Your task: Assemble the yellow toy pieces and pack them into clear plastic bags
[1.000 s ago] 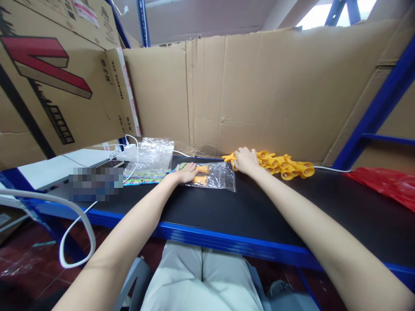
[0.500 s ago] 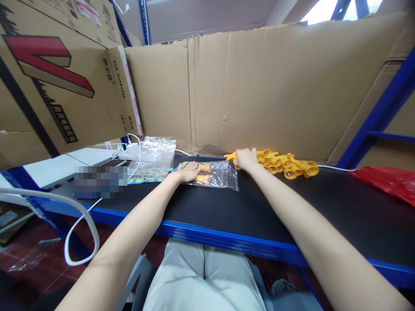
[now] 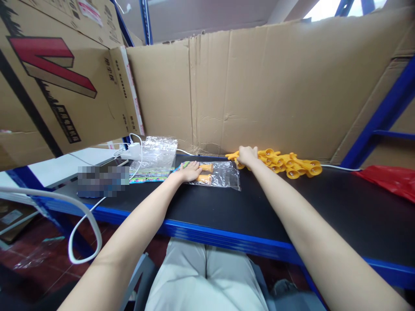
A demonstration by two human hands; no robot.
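Observation:
My left hand lies flat with fingers stretched out over a clear plastic bag with a colourful printed end. Two orange-yellow pieces show inside the bag beside my fingertips. Farther right, my right hand is closed at the left end of a pile of yellow plastic pieces with round, cupped ends. Its curled fingers grip among the pieces; the part held is mostly hidden by the hand.
More clear bags with printed strips lie left of my left hand. A white charger with cables stands behind a blurred-out object. Cardboard walls the back. A red plastic bag lies at the right; a blue rail edges the table.
The whole view has shifted slightly. My left hand stays flat on the bag, and my right hand stays at the left end of the yellow pile.

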